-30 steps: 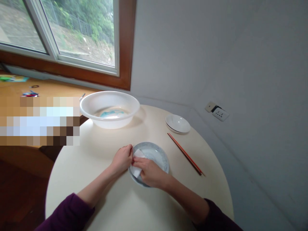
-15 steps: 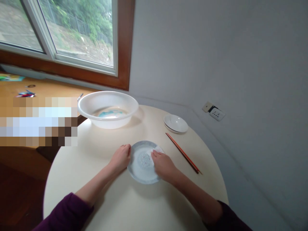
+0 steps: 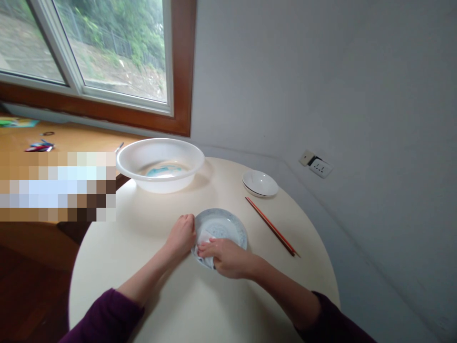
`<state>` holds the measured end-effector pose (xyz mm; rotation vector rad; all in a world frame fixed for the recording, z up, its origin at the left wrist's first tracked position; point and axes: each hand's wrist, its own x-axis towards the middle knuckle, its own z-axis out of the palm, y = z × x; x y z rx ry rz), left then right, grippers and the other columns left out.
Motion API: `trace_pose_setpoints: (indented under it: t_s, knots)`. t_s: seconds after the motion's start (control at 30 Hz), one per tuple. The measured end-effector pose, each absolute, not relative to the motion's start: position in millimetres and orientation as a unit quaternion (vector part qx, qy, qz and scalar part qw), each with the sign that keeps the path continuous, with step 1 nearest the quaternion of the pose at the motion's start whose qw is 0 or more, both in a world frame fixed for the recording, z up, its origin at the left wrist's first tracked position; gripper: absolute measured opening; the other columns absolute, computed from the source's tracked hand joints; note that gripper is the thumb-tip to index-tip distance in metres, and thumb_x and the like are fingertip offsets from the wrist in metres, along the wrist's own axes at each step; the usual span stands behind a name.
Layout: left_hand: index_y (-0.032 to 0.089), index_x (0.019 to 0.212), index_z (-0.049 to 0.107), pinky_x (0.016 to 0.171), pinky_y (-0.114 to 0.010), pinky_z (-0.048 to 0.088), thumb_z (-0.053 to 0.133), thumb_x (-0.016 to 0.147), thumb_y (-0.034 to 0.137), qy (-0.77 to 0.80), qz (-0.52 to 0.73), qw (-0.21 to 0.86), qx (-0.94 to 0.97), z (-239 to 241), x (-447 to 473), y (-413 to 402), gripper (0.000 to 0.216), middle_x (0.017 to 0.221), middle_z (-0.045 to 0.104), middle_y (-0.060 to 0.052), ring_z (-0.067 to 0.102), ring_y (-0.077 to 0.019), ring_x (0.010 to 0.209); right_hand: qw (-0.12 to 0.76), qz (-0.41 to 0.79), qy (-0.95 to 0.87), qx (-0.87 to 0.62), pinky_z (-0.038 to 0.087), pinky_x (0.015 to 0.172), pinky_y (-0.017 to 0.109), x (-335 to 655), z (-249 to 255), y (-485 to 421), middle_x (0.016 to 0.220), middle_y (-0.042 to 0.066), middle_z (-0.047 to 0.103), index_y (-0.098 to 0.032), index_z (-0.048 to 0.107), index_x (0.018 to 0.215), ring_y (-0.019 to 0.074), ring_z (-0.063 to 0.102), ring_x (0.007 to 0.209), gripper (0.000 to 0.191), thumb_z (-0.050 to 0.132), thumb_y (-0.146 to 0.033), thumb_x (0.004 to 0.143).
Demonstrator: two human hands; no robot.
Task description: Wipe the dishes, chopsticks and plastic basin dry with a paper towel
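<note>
A pale blue-grey patterned plate is in front of me over the round table. My left hand is closed on its left rim, with the fingertips partly hidden. A white tissue lies against the plate's lower left part. My right hand presses the tissue there with its fingers, and the hand covers the plate's near edge.
A wide translucent white basin stands at the table's back left. At the back right are stacked white dishes, with a pair of chopsticks nearer me. A wooden desk adjoins on the left; the wall runs along the right.
My right hand and the tissue have moved from the plate's right side across to its lower left. My left hand stays at the left rim.
</note>
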<state>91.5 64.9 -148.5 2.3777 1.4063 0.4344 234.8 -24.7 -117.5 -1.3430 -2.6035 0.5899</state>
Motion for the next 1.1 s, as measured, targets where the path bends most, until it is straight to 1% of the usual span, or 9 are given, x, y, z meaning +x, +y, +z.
trace_pose_setpoints:
  t_s: [0.2,0.37,0.43,0.53,0.7,0.8,0.9,1.03,1.1]
  knots:
    - [0.015,0.082,0.055,0.074,-0.031,0.039,0.032,0.081,0.006,0.503,0.142,0.189,0.831,-141,91,63,0.024,0.089,0.063,-0.013,0.055,-0.0218,0.086,0.078,0.231,-0.827,-0.507,0.027,0.106,0.042,269,-111,-67,0.115,0.004,0.065,-0.022,0.064,0.107,0.0171,0.057,0.109,0.054,0.036,0.003,0.068]
    - [0.016,0.08,0.056,0.074,-0.031,0.039,0.03,0.085,0.011,0.501,0.145,0.193,0.831,-140,88,64,0.027,0.089,0.063,-0.012,0.056,-0.0224,0.087,0.16,0.157,-0.815,-0.534,0.014,0.109,0.054,300,-125,-83,0.112,0.007,0.066,-0.021,0.063,0.105,0.0203,0.057,0.11,0.047,0.044,0.002,0.068]
    - [0.016,0.081,0.056,0.075,-0.032,0.039,0.03,0.087,0.015,0.495,0.164,0.197,0.83,-141,87,66,0.026,0.09,0.063,-0.012,0.056,-0.0225,0.088,0.211,0.119,-0.823,-0.513,0.027,0.106,0.049,305,-137,-82,0.113,0.009,0.065,-0.02,0.061,0.107,0.0204,0.056,0.11,0.038,0.049,-0.004,0.074]
    - [0.016,0.09,0.054,0.076,-0.032,0.041,0.032,0.088,0.023,0.499,0.2,0.206,0.818,-142,86,69,0.023,0.09,0.063,-0.011,0.056,-0.0227,0.087,0.295,0.067,-0.829,-0.471,0.049,0.086,0.035,305,-155,-75,0.099,0.01,0.067,-0.019,0.062,0.1,0.0184,0.06,0.097,0.019,0.053,-0.016,0.084]
    - [0.012,0.103,0.051,0.077,-0.036,0.042,0.035,0.087,0.033,0.521,0.247,0.211,0.79,-142,84,65,0.031,0.092,0.062,-0.014,0.059,-0.0252,0.087,0.328,-0.006,-0.828,-0.454,0.05,0.068,0.031,294,-169,-65,0.079,0.006,0.064,-0.018,0.062,0.086,0.0178,0.056,0.077,0.008,0.054,-0.021,0.086]
    - [0.013,0.101,0.052,0.073,-0.037,0.043,0.038,0.085,0.034,0.525,0.226,0.288,0.768,-143,82,58,0.031,0.083,0.064,-0.012,0.061,-0.0264,0.082,0.316,-0.033,-0.824,-0.468,0.049,0.066,0.032,288,-170,-66,0.076,0.006,0.061,-0.017,0.06,0.083,0.0186,0.053,0.076,0.009,0.052,-0.018,0.086]
    - [0.012,0.103,0.052,0.068,-0.036,0.045,0.048,0.079,0.035,0.523,0.242,0.426,0.697,-144,83,49,0.034,0.075,0.064,-0.009,0.062,-0.0253,0.074,0.325,-0.045,-0.818,-0.472,0.048,0.067,0.033,285,-169,-67,0.075,0.006,0.06,-0.016,0.059,0.083,0.0187,0.052,0.076,0.01,0.05,-0.015,0.086]
    - [0.017,0.116,0.046,0.066,-0.033,0.05,0.063,0.069,0.034,0.439,0.367,0.653,0.497,-140,94,29,0.053,0.096,0.064,-0.009,0.063,-0.0221,0.08,0.356,-0.054,-0.795,-0.489,0.048,0.067,0.033,274,-163,-62,0.074,0.006,0.058,-0.017,0.058,0.081,0.0185,0.051,0.076,0.012,0.047,-0.016,0.087]
    - [0.024,0.122,0.04,0.068,-0.031,0.051,0.064,0.069,0.036,0.398,0.425,0.694,0.424,-136,101,19,0.059,0.109,0.061,-0.007,0.062,-0.021,0.087,0.369,-0.058,-0.787,-0.491,0.048,0.067,0.032,266,-158,-59,0.073,0.005,0.057,-0.017,0.058,0.08,0.0187,0.051,0.076,0.014,0.046,-0.017,0.088]
